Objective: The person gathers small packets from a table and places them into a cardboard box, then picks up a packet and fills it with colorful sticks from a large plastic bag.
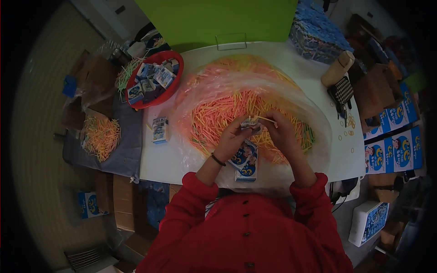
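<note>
My left hand [233,138] holds a small blue-and-white packet [250,123] upright over the near part of the big plastic bag. My right hand [280,129] pinches a pale yellow stick [266,119] at the packet's top. Under both hands the clear bag [318,150] lies open, full of pink, yellow and green sticks [223,109]. Flat blue-and-white packets [246,166] overlap just below my left hand, near the table's front edge. Another packet [160,129] lies alone to the left of the bag.
A red basket [181,68] of packets stands back left on the white table [157,166]. A loose stick pile [101,136] lies on grey cloth farther left. A tan bottle [337,68], a checkered pouch [340,90] and rubber bands [349,133] sit right. A green panel [218,22] rises behind.
</note>
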Demonstrator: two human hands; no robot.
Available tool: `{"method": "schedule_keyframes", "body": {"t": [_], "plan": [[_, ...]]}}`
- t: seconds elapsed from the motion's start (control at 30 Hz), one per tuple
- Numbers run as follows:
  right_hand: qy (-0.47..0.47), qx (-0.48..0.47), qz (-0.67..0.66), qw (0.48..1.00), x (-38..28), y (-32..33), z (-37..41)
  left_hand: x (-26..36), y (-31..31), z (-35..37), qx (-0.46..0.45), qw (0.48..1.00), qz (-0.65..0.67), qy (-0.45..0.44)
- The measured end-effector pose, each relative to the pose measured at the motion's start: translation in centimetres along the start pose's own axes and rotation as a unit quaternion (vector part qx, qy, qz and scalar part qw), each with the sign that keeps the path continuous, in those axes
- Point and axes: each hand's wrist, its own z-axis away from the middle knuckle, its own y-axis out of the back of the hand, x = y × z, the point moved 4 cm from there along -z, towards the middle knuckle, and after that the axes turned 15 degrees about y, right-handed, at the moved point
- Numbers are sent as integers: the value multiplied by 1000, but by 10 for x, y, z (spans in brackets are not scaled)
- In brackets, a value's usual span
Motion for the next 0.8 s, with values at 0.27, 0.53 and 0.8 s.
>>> {"method": "schedule_keyframes", "body": {"t": [0.27, 0.53, 0.8], "plan": [[104, 12, 32, 994, 2, -13, 14, -16, -8, -5, 3, 998, -49, -26], [50, 84, -60, 993, 23, -20, 33, -18, -5, 6, 135, 975, -144, -102], [-28, 168, -153, 973, 19, 32, 63, 57, 43, 128, 320, 938, 1, -134]]}}
